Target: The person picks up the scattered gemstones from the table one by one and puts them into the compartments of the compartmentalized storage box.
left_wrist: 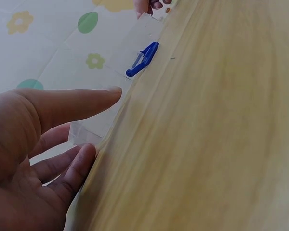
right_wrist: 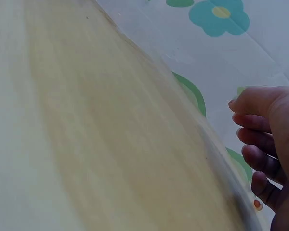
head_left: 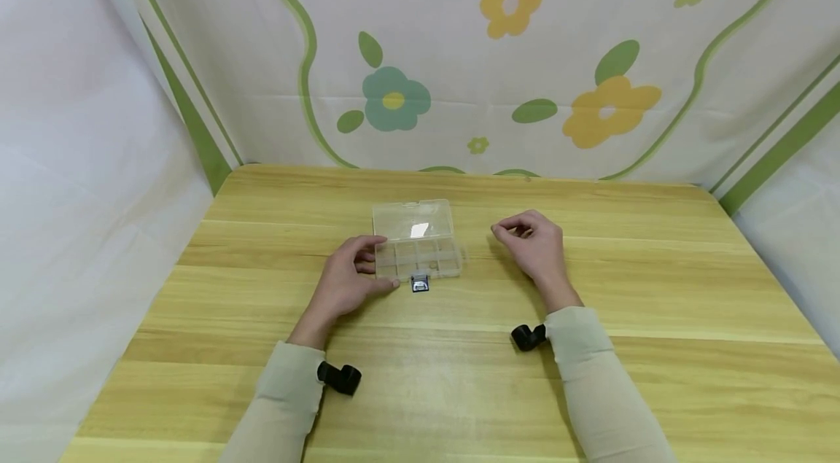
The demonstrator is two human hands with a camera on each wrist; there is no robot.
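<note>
A clear plastic compartment box (head_left: 418, 259) lies on the table with its lid (head_left: 412, 221) raised at the back. My left hand (head_left: 348, 275) grips its left end, the thumb at the front corner and the other fingers along the side. Against the box's front edge stands a small blue piece with a pale middle (head_left: 420, 283), also seen as a blue frame (left_wrist: 143, 60) in the left wrist view. Inside a right-hand compartment is a tiny greyish thing (head_left: 433, 266). My right hand (head_left: 533, 244) is right of the box, fingers curled, thumb against index fingertip; nothing shows between them.
The wood-grain table (head_left: 433, 375) extends around the box. Behind it hangs a white cloth (head_left: 453, 33) printed with flowers, and white cloth (head_left: 85, 193) also hangs at the sides. Both sleeves carry a small black camera mount (head_left: 340, 378).
</note>
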